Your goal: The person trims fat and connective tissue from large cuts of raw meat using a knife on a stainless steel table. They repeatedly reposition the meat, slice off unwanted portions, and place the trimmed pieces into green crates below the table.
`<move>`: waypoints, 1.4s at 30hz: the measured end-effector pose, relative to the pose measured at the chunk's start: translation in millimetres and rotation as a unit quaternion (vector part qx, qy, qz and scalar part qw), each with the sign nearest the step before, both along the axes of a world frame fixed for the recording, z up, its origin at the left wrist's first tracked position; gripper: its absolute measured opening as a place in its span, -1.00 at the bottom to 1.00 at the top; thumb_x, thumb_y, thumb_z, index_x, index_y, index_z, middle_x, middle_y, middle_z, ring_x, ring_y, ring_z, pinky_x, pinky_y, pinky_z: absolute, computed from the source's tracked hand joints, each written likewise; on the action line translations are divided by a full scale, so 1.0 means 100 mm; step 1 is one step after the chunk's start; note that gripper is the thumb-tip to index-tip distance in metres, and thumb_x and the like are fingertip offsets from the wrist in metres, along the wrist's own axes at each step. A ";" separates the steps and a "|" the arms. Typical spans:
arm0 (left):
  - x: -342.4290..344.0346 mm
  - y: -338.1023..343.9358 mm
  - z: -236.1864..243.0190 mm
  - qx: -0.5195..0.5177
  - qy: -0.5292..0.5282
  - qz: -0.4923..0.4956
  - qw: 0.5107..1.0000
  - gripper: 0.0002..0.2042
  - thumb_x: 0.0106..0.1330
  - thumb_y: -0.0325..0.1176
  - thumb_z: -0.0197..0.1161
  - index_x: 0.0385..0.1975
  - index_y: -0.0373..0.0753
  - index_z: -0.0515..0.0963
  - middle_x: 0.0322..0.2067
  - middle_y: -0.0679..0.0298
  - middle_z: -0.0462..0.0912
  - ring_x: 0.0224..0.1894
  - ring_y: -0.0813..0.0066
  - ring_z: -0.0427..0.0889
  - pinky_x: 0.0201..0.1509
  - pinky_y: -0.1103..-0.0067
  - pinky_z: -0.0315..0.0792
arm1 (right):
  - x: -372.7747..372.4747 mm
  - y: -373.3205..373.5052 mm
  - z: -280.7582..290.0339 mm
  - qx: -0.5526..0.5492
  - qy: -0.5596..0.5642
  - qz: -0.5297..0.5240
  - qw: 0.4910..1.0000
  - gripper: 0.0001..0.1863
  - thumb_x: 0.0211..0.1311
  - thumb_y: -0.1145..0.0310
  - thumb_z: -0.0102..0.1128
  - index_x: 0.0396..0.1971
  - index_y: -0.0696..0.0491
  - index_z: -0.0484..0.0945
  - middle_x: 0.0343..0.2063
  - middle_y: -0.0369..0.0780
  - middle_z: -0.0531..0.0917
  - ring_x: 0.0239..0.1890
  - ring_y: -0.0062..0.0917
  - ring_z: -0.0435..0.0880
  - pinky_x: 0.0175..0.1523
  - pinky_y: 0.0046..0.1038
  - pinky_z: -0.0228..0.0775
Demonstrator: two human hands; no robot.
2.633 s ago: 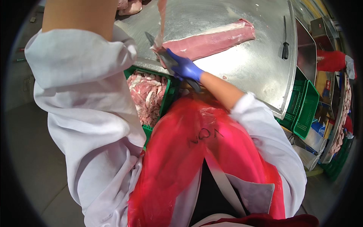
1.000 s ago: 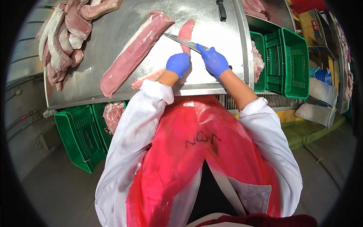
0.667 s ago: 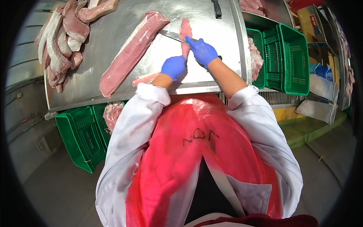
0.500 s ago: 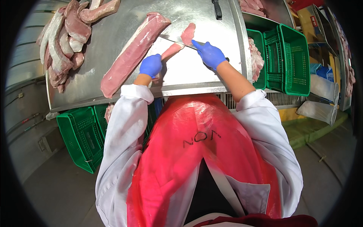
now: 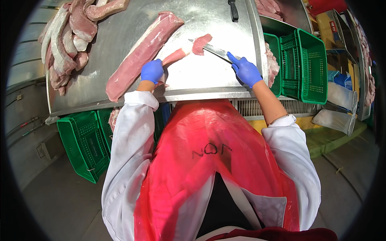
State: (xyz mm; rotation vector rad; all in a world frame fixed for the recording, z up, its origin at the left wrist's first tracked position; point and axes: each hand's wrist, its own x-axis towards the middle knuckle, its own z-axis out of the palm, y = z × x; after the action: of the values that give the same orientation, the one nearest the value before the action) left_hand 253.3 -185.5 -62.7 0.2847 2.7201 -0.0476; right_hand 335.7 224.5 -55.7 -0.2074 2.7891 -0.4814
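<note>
My left hand (image 5: 152,71), in a blue glove, is closed on the near end of a narrow strip of meat (image 5: 175,56). The strip runs away to the right over the steel table, its far end widening into a pink flap. My right hand (image 5: 246,72), also gloved in blue, grips a knife (image 5: 218,52), index finger stretched along its back. The blade points left and passes under the flap, its tip showing beyond it. A long pale-red loin of meat (image 5: 140,58) lies slantwise just left of the strip, near my left hand.
Meat pieces (image 5: 66,44) are heaped at the table's (image 5: 193,87) far left. A black-handled knife (image 5: 233,11) lies at its far right. Green crates (image 5: 311,66) stand off the right edge, one holding meat trimmings (image 5: 272,64). Another green crate (image 5: 84,148) sits below left.
My right hand has drawn to the right and nearer with the knife, so the blade now crosses the strip's far flap. My left hand has shifted slightly left, still holding the strip.
</note>
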 end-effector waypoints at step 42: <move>0.68 -0.66 0.32 0.453 -0.100 0.245 0.852 -0.74 0.34 -0.28 0.21 -0.14 -0.34 0.59 -0.37 0.15 0.69 -0.33 0.28 0.75 -0.25 0.36 0.57 | -0.59 0.44 0.28 -0.464 -0.252 -0.193 0.827 -0.51 0.59 0.02 -0.03 0.39 -0.15 0.43 -0.61 -0.41 0.40 -0.68 -0.78 0.25 -0.58 -0.68 0.12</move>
State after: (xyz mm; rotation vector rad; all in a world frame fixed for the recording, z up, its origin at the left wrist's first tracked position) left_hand 321.4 -251.2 -30.5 -0.1611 2.3206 1.3385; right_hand 276.3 268.8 -27.5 0.2656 1.8593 -1.6871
